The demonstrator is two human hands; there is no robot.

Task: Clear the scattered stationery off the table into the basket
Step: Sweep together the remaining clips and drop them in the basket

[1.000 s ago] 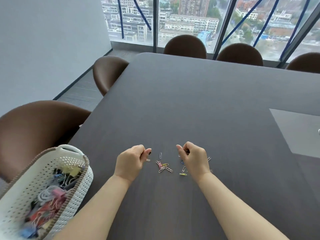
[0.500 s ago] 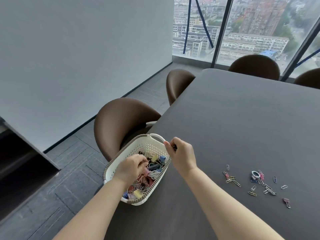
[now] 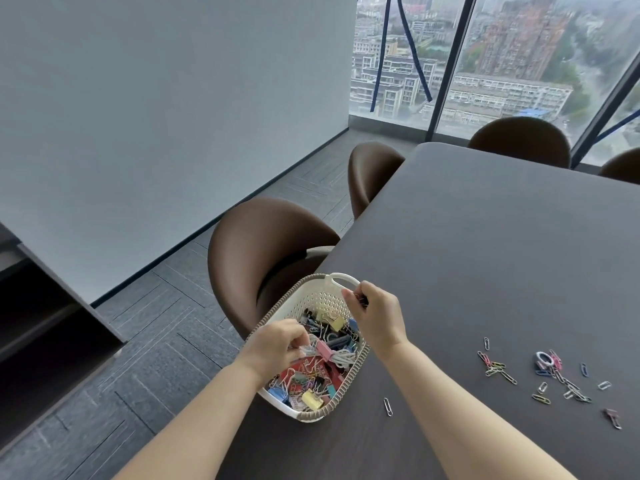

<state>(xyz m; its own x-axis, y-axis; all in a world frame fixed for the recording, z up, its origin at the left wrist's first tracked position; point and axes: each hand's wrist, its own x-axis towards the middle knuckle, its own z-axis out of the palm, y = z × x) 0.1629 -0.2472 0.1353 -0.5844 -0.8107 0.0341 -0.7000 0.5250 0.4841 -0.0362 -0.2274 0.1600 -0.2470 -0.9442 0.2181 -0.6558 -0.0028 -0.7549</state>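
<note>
A white perforated basket (image 3: 325,285) with a brown woven rim sits at the table's left edge, filled with coloured binder clips and paper clips. My left hand (image 3: 277,344) hovers over its near half, fingers curled low among the clips. My right hand (image 3: 375,315) is over the far half near the handle, fingers pinched on a few paper clips. Several coloured paper clips (image 3: 540,372) lie scattered on the dark table (image 3: 485,254) to the right. One silver paper clip (image 3: 388,406) lies alone just right of the basket.
Brown chairs stand along the table: one (image 3: 263,244) right behind the basket, another (image 3: 370,174) further along, more by the window. A dark shelf unit (image 3: 45,327) stands at the left over the grey floor.
Both hands went from the scattered clips at the table's middle left to the basket and now hover over it. A single silver clip now lies beside the basket.
</note>
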